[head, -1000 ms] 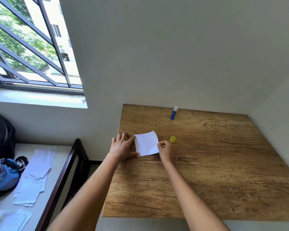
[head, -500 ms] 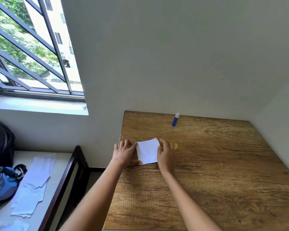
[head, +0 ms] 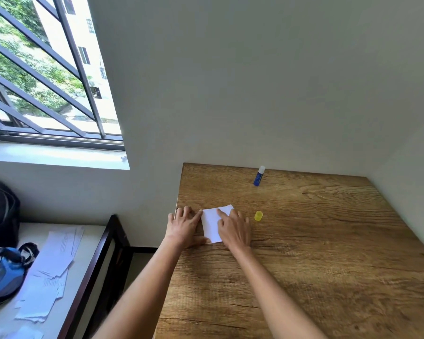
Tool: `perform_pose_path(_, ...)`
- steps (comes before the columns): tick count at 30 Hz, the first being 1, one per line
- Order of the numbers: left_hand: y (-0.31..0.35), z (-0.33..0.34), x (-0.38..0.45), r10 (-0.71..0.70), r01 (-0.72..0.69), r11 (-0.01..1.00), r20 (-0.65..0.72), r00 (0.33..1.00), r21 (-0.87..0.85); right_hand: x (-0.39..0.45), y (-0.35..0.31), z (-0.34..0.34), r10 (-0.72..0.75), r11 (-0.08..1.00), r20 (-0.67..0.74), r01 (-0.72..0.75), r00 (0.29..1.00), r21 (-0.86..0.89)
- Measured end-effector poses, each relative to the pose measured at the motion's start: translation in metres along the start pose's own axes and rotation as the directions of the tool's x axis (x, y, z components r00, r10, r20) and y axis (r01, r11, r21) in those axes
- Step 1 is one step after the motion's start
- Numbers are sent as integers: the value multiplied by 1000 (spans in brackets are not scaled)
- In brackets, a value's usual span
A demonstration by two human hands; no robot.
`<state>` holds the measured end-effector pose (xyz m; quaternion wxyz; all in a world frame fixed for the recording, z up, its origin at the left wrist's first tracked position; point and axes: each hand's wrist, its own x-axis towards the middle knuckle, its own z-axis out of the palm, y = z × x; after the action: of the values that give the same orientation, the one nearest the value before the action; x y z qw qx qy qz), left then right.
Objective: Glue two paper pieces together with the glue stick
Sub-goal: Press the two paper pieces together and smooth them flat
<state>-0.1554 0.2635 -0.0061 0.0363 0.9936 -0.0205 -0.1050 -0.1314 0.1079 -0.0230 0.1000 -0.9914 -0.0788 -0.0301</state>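
Your left hand (head: 185, 227) and right hand (head: 234, 228) press flat, fingers extended, on the paper (head: 212, 223); the glue stick (head: 259, 176) stands far right.

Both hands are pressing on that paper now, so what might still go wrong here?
The glue stick stands uncapped near the wall, with its yellow cap lying apart beside the right hand; left open, the glue may dry. The white paper sits close to the table's left edge, so the left hand could slip off while pressing.
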Motion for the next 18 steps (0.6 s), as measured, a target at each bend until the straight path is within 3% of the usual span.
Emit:
perform_pose_path(6, 0, -1, 1, 5, -5, 1000, 5, 1000, 2, 16, 33, -11, 112, 992, 64, -116, 992, 49)
perform_pose_path(10, -1, -2, 1, 10, -10, 1000, 9, 1000, 1, 26, 42, -12, 61, 967, 49, -71, 997, 245)
perform_pose_path(12, -1, -1, 1, 11, -11, 1000, 9, 1000, -4, 31, 44, -14, 101, 936, 16, -101, 995, 337)
perform_pose_path(18, -1, 0, 2, 9, -9, 1000, 14, 1000, 2, 48, 49, -22, 126, 944, 110, -153, 986, 294)
